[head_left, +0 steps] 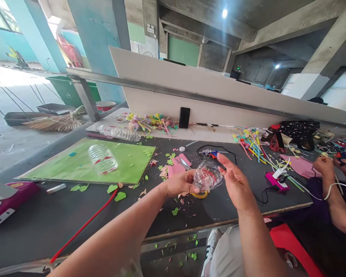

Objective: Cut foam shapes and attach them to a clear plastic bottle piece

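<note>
My left hand (pixel 180 183) is closed on a clear plastic bottle piece (pixel 208 177), its ribbed round wall facing me and some red showing through it. A curved yellow thing (pixel 201 195) shows just under the piece; I cannot tell whether it is attached. To the right of the piece, my right hand (pixel 235 181) is raised with its fingers apart and nothing visible in them. Behind the hands lie scissors (pixel 183 163) on pink paper (pixel 175 169), a blue and orange glue gun (pixel 212 154) and a white bottle cap (pixel 182 149).
A green sheet (pixel 60 161) carries another clear bottle piece (pixel 102 158). A clear bottle (pixel 119 132) lies behind it. Paper stars and scraps (pixel 168 157), a phone (pixel 184 117), coloured stems (pixel 252 144) and a pink power strip (pixel 277 181) stand around. A co-worker's hands (pixel 324 165) are at far right.
</note>
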`<state>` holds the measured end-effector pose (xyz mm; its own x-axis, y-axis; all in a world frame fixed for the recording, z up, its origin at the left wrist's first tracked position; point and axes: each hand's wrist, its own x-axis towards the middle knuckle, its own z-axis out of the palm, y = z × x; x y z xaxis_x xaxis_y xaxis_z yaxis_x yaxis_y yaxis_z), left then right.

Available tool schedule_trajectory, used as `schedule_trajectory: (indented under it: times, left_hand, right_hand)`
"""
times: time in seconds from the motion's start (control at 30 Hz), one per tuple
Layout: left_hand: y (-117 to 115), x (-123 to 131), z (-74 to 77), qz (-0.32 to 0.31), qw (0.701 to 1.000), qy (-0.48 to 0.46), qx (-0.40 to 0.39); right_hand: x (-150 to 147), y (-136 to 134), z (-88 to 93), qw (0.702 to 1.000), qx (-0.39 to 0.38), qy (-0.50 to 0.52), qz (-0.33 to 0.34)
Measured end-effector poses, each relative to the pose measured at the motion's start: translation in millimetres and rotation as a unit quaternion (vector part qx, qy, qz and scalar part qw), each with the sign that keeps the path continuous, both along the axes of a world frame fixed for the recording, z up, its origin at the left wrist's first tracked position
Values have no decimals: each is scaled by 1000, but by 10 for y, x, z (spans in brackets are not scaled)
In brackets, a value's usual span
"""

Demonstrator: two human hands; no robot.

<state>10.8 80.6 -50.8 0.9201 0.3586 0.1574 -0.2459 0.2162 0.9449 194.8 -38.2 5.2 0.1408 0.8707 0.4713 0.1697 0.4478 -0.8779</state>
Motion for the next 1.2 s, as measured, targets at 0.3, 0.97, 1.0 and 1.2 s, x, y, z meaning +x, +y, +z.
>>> schedule_trajectory:
  times: [0.3, 0.97, 1.0, 1.2]
  left_hand:
    - [10, 4, 15, 38, 993, -91, -70]
    - [50, 92, -83, 107, 990, -90, -33]
    - [50, 89, -78, 104, 990, -87, -36]
    - [33, 89, -61, 97, 994, -55, -13]
  right_hand:
    - [-132, 263, -346, 989, -71, 74, 107]
    - [-244, 401, -442, 995, -14, 94, 14]
    - [-224, 395, -443, 998, 12, 53, -28]
    - [-146, 277, -321, 939, 146, -239, -202]
